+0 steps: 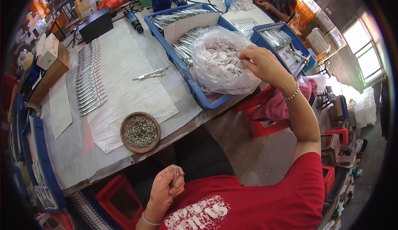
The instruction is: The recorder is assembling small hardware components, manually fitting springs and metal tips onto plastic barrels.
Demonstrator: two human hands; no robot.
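My left hand (167,185) is closed around a slim silver metal piece (175,176) in front of my red shirt. Only the piece's upper end shows above the fingers. My right hand (263,66) reaches to the right side of a clear plastic bag (242,87) filled with small white plastic pieces (224,60). Its fingers are bent together at the pile, and what they pinch is hidden. The bag sits in a blue tray (199,93) beside many slim silver tools (186,43), apparently drawing compasses. Two similar tools (151,74) lie on the white paper.
A round brown bowl (141,149) of small metal parts stands near the table edge. At left, silver tools (89,76) lie in a row. A blue electric screwdriver (134,22), black box (96,24) and blue mug (161,0) stand behind. Another person (277,0) sits at far right.
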